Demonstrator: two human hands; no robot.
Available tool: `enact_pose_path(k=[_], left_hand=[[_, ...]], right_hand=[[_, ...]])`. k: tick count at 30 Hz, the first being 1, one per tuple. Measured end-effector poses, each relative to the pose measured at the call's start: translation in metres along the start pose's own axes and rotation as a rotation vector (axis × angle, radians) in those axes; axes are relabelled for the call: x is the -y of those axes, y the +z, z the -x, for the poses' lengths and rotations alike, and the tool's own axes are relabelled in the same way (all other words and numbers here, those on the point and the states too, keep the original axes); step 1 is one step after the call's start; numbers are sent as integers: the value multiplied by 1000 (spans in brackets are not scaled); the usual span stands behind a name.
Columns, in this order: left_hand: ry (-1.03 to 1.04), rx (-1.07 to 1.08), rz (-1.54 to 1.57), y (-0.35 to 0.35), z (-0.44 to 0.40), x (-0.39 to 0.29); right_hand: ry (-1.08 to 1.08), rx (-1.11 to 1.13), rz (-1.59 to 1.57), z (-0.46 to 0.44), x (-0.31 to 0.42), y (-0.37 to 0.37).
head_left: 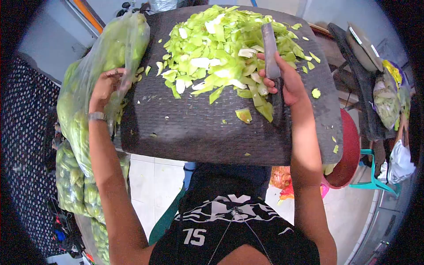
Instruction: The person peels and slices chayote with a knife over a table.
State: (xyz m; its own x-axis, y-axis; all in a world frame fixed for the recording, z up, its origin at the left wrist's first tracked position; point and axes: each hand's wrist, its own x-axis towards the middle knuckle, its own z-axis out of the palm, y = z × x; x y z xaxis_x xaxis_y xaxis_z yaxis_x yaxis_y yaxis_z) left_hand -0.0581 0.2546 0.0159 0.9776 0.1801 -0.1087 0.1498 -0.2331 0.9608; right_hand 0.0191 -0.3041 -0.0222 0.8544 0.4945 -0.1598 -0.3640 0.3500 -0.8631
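Green slices [221, 53]: heaped on the far half of the dark table [198, 137], pale green with whiter pieces among them; loose bits lie scattered toward the near edge and the right side.
Knife [270, 53]: at the right part of the heap, broad grey blade pointing away from the body, dark handle toward it.
Right hand [290, 84]: closed loosely around the knife where blade and handle meet, fingertips curled on one side, the thumb lying up along the other side.
Left hand [106, 88]: at the clear plastic bag [81, 101], fingers partly bent and touching the plastic; whether they pinch it, I cannot tell.
Plastic bag: long, full of green vegetables, beside the table's left edge.
Lower bags [70, 181]: beneath it, packed with more green vegetables.
Left wrist: a metallic-looking band [97, 116].
Right of the table: a red tub [346, 154], partly under the edge, and a teal stool [375, 176] near it.
Near side: the person's black shirt [238, 229], marked 75 in white.
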Motion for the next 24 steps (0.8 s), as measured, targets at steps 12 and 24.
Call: enact_pose_path(k=[12, 24], left_hand=[[63, -427, -1213, -17, -149, 68], [-15, 0, -594, -28, -131, 33]], right_hand=[[40, -25, -11, 1, -1, 7], [17, 3, 32, 7, 3, 19]])
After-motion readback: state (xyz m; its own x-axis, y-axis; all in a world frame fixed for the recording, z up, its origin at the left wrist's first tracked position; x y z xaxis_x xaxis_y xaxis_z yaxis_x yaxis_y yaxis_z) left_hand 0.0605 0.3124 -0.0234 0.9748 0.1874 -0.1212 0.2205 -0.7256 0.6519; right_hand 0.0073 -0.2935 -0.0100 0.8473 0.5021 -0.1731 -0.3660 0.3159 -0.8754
